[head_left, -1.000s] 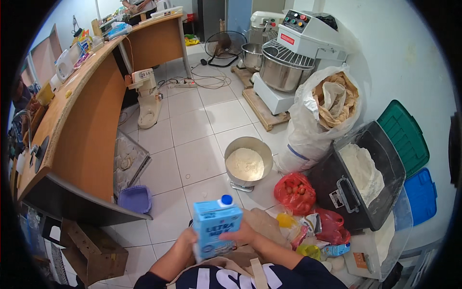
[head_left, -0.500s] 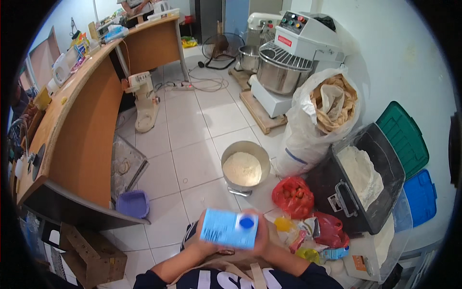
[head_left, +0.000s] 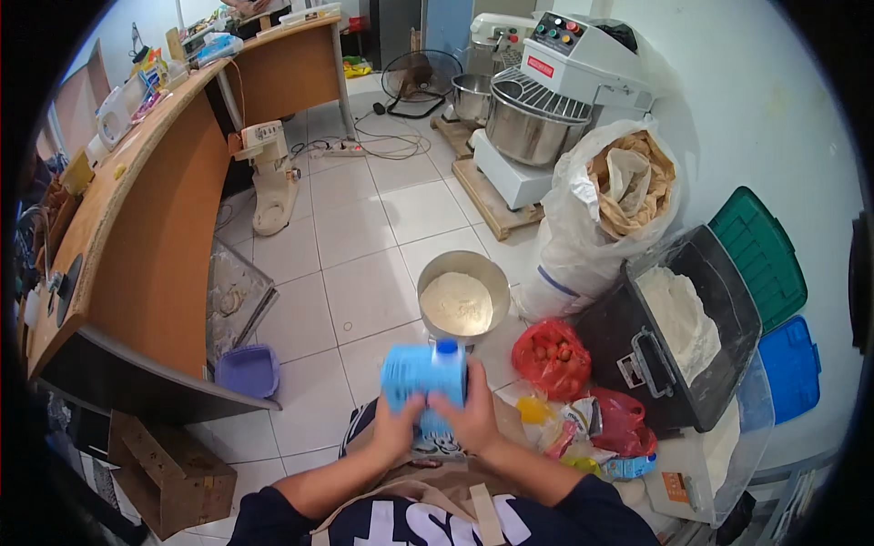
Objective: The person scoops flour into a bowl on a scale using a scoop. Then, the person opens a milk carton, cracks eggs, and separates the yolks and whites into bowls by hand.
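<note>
Between both palms I hold a light blue carton point(head_left: 414, 371) with a dark blue screw cap, tilted and a little smeared by motion. My left hand point(head_left: 398, 426) closes on its left side. From the other side my right hand point(head_left: 473, 417) presses on it, both thumbs lying on the face nearest me. Just beyond the carton, a round steel mixing bowl point(head_left: 500, 305) stands on the floor with pale flour point(head_left: 457, 302) in it. The carton's upper part overlaps the near side of the bowl's base in view.
To the right lie a red bag of eggs or round brown items point(head_left: 552, 353), another red bag point(head_left: 623, 420) and a dark bin point(head_left: 608, 350) holding flour. A white sack point(head_left: 557, 273) and a spiral mixer point(head_left: 537, 127) stand farther back. A wooden counter point(head_left: 164, 218) runs along the left.
The carton has tipped from its cap end facing up to a more upright pose and moved slightly away from me. My thumbs have come onto its near face.
</note>
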`<state>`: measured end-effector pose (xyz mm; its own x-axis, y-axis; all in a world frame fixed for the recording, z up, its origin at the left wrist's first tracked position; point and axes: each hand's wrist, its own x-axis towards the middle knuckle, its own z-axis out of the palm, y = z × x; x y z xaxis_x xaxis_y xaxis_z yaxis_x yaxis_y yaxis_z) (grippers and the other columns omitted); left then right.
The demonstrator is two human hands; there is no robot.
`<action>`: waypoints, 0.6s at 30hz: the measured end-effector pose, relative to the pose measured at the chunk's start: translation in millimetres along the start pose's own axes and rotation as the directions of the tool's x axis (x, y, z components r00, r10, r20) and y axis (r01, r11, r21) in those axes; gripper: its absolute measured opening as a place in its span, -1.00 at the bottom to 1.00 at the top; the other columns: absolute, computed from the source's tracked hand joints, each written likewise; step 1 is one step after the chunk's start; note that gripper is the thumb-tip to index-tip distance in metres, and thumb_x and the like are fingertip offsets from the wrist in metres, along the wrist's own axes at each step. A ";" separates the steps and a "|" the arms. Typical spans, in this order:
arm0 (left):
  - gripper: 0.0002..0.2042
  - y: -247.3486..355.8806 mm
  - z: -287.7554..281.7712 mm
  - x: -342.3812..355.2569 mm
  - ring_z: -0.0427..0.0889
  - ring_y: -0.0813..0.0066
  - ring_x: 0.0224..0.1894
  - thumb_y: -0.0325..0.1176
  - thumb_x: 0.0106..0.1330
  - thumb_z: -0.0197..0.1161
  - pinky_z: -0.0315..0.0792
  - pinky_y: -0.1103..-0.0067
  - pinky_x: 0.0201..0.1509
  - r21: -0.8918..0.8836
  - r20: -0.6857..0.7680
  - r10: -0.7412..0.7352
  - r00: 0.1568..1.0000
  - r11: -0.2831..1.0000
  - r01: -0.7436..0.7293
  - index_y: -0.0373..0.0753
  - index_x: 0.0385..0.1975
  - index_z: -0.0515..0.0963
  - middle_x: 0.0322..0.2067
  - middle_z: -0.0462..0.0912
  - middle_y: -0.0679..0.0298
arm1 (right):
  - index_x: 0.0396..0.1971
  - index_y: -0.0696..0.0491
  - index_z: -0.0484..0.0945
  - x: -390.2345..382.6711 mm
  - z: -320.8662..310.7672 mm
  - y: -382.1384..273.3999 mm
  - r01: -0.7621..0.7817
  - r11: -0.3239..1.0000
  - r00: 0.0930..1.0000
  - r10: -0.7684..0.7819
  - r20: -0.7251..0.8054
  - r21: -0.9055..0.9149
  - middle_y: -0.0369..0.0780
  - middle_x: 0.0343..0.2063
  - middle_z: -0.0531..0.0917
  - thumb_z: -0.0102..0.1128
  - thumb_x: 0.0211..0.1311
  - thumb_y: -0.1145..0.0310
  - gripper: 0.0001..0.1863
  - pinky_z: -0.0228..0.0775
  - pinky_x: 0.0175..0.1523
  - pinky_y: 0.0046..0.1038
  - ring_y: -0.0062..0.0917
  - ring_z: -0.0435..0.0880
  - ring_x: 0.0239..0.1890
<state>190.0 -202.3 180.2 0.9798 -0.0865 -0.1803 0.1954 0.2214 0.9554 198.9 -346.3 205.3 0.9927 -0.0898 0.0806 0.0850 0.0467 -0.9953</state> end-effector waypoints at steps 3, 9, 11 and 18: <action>-0.59 -39.8 -38.7 22.6 0.50 0.46 -0.19 -0.28 0.09 0.35 0.40 0.47 -0.08 0.012 0.335 0.702 0.629 0.664 -0.748 -0.30 -0.14 0.38 -0.26 0.55 0.26 | -0.03 0.17 0.25 -14.0 -6.3 10.6 0.770 0.632 0.598 -0.763 0.247 0.089 -0.06 -0.24 0.49 0.51 -0.25 0.17 -0.21 0.36 -0.13 -0.29 -0.22 0.54 -0.23; -0.14 3.5 -36.5 12.6 0.53 0.58 -0.27 0.21 -0.46 0.52 0.41 0.63 -0.16 0.096 0.125 0.371 0.920 0.919 -0.383 -0.29 -0.17 0.39 -0.30 0.53 0.32 | -0.11 0.12 0.37 2.0 -34.8 -46.5 0.609 0.743 0.792 -0.548 0.270 -0.277 -0.07 -0.24 0.49 0.25 -0.04 -0.13 -0.33 0.31 -0.12 -0.28 -0.22 0.48 -0.26; -0.10 10.5 -42.8 13.9 0.54 0.55 -0.23 0.29 -0.41 0.45 0.41 0.61 -0.12 0.047 0.230 0.306 0.924 0.945 -0.325 -0.30 -0.12 0.38 -0.26 0.54 0.32 | -0.24 0.06 0.47 4.2 -44.5 -63.9 0.556 0.681 0.814 -0.331 0.477 -0.476 -0.16 -0.48 0.52 0.21 0.04 -0.03 -0.53 0.36 -0.24 -0.33 -0.25 0.50 -0.44; 0.05 29.3 -51.0 23.2 0.48 0.41 0.00 0.50 -0.24 0.17 0.36 0.47 0.08 0.138 0.710 -0.141 0.690 0.989 0.060 -0.39 0.07 0.30 -0.08 0.49 0.19 | -0.54 -0.01 0.44 1.1 -30.5 -87.3 0.860 0.364 0.490 -0.389 0.780 -0.358 -0.31 -0.73 0.39 0.24 0.01 0.10 -0.72 0.28 -0.58 -0.43 -0.44 0.44 -0.70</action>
<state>220.6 -148.3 192.1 0.6185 -0.7802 -0.0932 0.2461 0.0797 0.9659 190.0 -380.9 290.7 0.5200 0.7143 0.4683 0.8537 -0.4168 -0.3121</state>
